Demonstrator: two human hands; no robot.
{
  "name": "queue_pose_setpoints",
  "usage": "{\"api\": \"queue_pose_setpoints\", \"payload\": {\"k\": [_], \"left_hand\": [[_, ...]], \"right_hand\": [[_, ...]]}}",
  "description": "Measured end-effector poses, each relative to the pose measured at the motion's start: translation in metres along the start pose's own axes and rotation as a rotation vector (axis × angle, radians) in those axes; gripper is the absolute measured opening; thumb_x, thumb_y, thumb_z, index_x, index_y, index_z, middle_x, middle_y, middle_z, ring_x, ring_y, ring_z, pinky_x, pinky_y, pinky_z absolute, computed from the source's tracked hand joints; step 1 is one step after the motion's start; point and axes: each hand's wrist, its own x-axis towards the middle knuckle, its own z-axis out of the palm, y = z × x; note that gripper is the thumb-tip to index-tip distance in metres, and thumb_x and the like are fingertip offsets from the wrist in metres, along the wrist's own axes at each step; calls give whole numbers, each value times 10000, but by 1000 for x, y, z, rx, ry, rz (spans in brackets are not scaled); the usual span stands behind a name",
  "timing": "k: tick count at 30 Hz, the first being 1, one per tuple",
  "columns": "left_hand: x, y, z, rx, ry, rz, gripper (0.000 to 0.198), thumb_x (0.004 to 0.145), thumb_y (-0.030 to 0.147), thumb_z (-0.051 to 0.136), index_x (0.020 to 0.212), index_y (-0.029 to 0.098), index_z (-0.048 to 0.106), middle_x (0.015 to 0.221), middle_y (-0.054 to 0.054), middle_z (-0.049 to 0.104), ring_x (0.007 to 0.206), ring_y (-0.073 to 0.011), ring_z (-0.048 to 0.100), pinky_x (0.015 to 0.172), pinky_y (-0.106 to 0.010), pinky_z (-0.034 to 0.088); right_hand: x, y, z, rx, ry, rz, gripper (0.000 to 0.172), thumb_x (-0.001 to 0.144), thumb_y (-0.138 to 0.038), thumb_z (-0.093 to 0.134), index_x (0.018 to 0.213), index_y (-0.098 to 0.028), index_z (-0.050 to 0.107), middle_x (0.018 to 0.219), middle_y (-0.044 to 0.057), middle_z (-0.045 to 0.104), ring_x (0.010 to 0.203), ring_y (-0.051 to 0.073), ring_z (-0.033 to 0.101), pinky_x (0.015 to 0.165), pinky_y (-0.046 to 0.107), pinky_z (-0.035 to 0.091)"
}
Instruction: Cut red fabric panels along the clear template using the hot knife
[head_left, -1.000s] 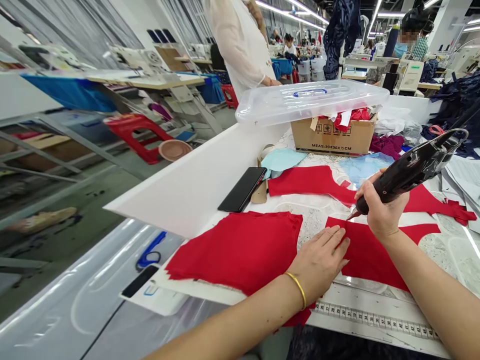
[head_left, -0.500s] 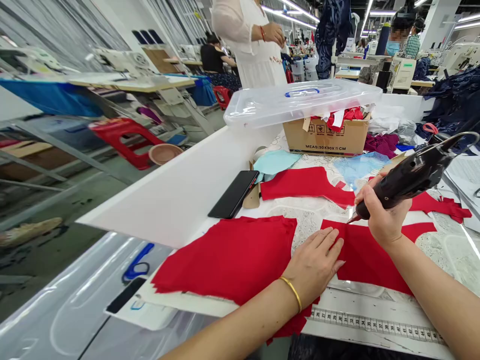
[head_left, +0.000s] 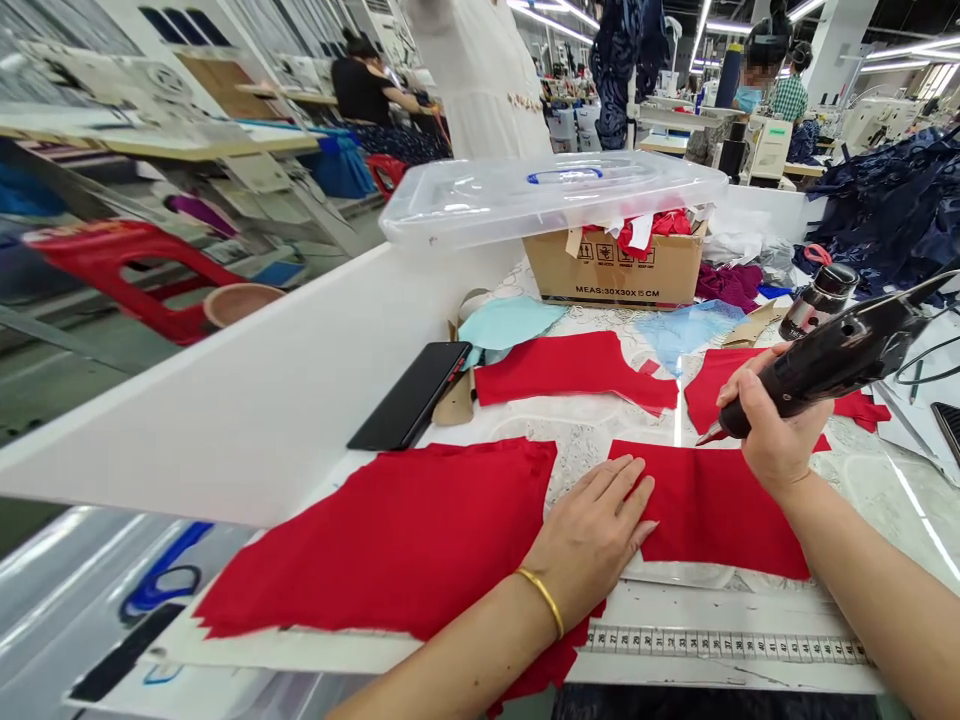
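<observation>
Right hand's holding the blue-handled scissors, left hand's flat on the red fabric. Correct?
No. In the head view, the right hand holds a glossy black handheld electric fabric cutter, not scissors. The blue-handled scissors lie away to the left, out of either hand's touch. The left hand is flat on the red fabric, as you said.

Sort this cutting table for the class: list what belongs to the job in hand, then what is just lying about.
Job: left hand, right hand, electric cutter, red cloth.
Lying about: phone, cardboard box, plastic lid.
</observation>
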Motion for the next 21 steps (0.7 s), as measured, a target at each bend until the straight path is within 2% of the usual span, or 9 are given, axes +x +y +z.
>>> {"api": "queue_pose_setpoints", "payload": {"k": [4,8,12,18,21], "left_hand": [[0,-1,-1,7,-1,5,297,1046,213,487,1217,75,686,1260,-191,720,1184,-312,691,994,-441,608],[-1,-2,-1,-10,-4,4,300,1042,202,482,1236,92,683,1279,-182,714,1205,-307,679,1011,-444,600],[-1,-3,-1,25,-1,25,333,1065,214,426,1218,86,693,1260,-172,721,1180,-300,687,1000,-427,604],[0,-5,-3,-11,-5,17,341,1072,233,429,1250,113,694,1295,-160,710,1217,-292,667,1032,-425,581],[-1,-7,-3,-5,-7,24,355,1079,243,415,1243,106,699,1285,-159,715,1204,-293,674,1025,-424,586]], "right_hand": [[2,-3,-14,-31,7,15,156,868,-177,683,842,-245,545,615,-77,620,493,119,606,497,265,522],[1,-3,-16,-45,11,35,170,854,-185,685,910,-253,539,602,-83,617,475,126,590,483,276,517],[2,-4,-19,-46,23,24,184,847,-191,688,924,-253,533,603,-86,618,481,126,595,488,276,515],[8,-3,-40,-54,64,12,201,852,-199,700,949,-257,533,633,-95,634,498,118,614,514,271,526],[8,-4,-44,-76,80,26,195,844,-212,705,930,-251,534,627,-93,632,494,119,612,514,277,524]]}}
